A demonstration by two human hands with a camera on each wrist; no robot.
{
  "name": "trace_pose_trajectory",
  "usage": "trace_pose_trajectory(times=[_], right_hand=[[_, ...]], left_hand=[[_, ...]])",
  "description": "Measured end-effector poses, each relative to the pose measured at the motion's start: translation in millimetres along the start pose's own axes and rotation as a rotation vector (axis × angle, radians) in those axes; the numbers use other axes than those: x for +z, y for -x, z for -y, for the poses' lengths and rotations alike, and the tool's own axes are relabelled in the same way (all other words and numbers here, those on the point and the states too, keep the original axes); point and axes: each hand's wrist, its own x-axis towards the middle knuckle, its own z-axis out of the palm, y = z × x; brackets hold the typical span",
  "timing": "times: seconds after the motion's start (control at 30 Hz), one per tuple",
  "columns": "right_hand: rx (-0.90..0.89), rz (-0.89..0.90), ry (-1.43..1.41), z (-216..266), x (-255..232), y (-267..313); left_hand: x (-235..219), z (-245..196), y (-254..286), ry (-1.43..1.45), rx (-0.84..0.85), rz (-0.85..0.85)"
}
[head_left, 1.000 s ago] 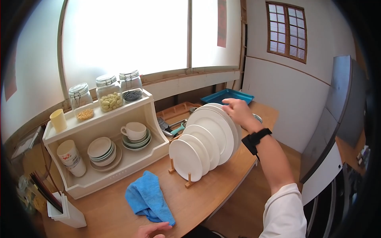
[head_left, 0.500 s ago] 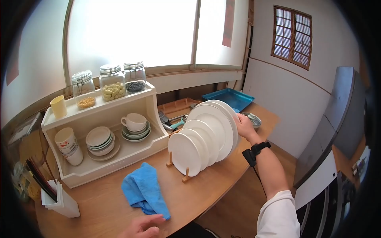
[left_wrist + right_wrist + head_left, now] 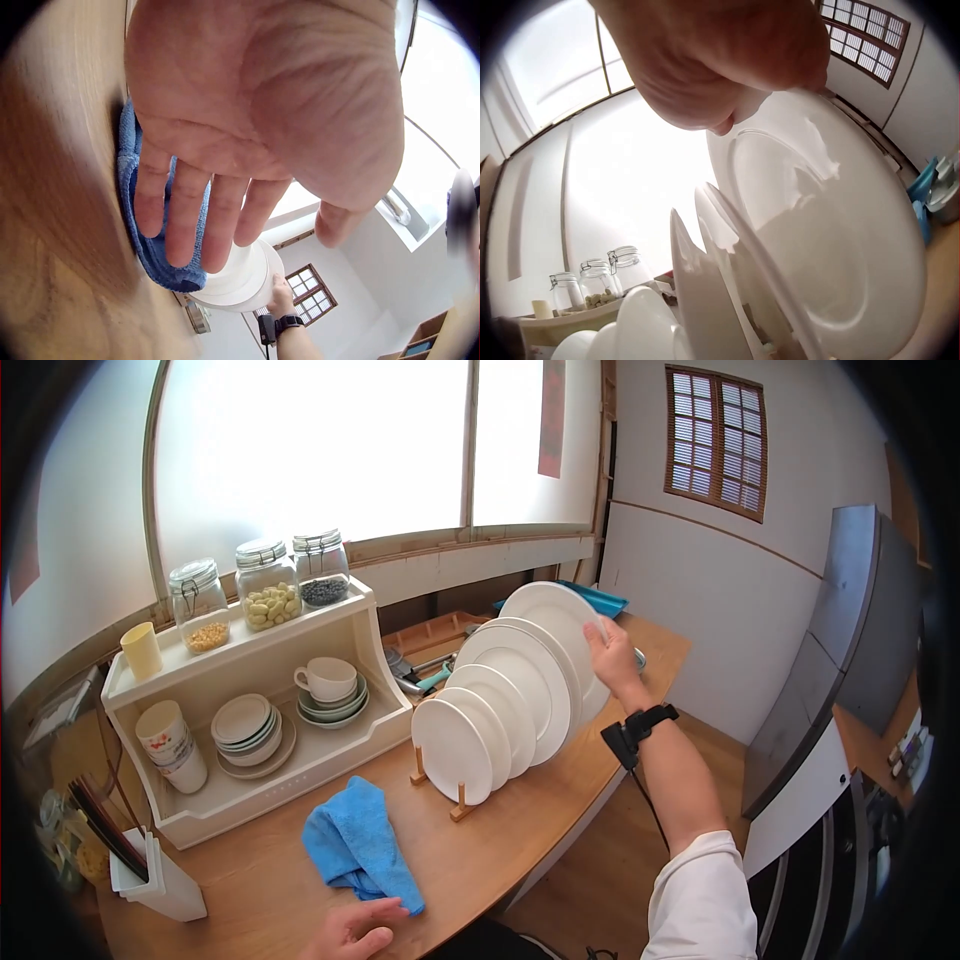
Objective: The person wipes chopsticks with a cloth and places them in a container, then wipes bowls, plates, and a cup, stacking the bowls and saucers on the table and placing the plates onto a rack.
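With its fingers curled at the edge, my right hand (image 3: 614, 663) grips the rearmost large white plate (image 3: 550, 608), which stands higher than the others. In the right wrist view that plate (image 3: 810, 217) is tilted, its broad face showing beside the edges of other plates. Several white plates (image 3: 448, 752), small in front and larger behind, stand upright in a wooden plate rack (image 3: 461, 805). My left hand (image 3: 350, 934) lies by the table's near edge, fingers extended and holding nothing. Right at its fingertips is a crumpled blue cloth (image 3: 352, 835).
A cream shelf (image 3: 255, 800) with bowls and cups stands at the left, glass jars (image 3: 266, 595) on top. A white holder (image 3: 165, 885) sits at the front left. Behind the rack are a wooden tray (image 3: 425, 635) of utensils and a blue tray (image 3: 600, 600).
My right hand has come down from above the plates, taken hold of the rearmost plate by its edge, and raised it above the others. My left hand stays near the cloth.
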Motion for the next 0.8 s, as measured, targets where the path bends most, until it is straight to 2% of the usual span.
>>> trace_pose_trajectory(times=[0.07,0.13,0.23,0.3,0.37,0.43,0.47,0.5,0.53,0.6,0.63,0.7,0.73,0.8], right_hand=[[-0.045,-0.033,0.015,12.6,-12.8,-13.6],[-0.112,-0.153,0.165,26.5,-24.6,-27.2],[-0.017,-0.188,0.275,79.3,-46.7,-38.0],[-0.087,-0.254,0.243,98.0,-60.5,-44.0],[-0.087,-0.333,0.076,119.1,-73.1,-44.5],[-0.052,-0.363,-0.066,133.4,-90.9,-44.9],[-0.111,-0.365,-0.196,148.4,-90.3,-40.8],[-0.158,-0.37,-0.334,161.9,-87.0,-34.6],[-0.122,-0.352,-0.372,175.0,-83.7,-26.7],[0.026,-0.092,-0.699,192.7,-72.7,-3.7],[0.041,-0.097,-0.74,193.3,-58.2,11.1],[0.25,0.086,-0.907,201.0,-24.8,47.0],[0.346,0.18,-0.978,207.3,-7.3,66.4],[0.527,0.384,-1.116,219.7,29.6,100.3]], left_hand=[[1.6,-0.6,-1.1,0.015,0.002,0.0],[2.5,-1.4,-1.1,0.015,0.016,0.003],[-2.0,-4.7,1.5,-0.084,-0.052,0.06],[0.4,-12.6,-0.1,-0.145,-0.032,0.036],[-3.9,-15.4,-0.5,-0.211,-0.023,0.008],[-18.1,-6.7,-0.4,-0.396,0.08,0.056],[-17.7,-8.9,0.1,-0.396,0.047,0.03],[-15.0,-15.2,-1.0,-0.23,0.071,-0.107],[-15.7,-22.3,-3.2,-0.078,0.103,-0.249],[-26.1,-33.7,-9.2,0.073,0.216,-0.329],[-28.9,-42.5,-10.4,0.036,0.205,-0.351],[-31.0,-56.3,-14.2,0.141,0.366,-0.375],[-33.6,-57.1,-13.3,0.116,0.369,-0.378],[-38.5,-55.1,-11.3,0.297,0.446,-0.286]])
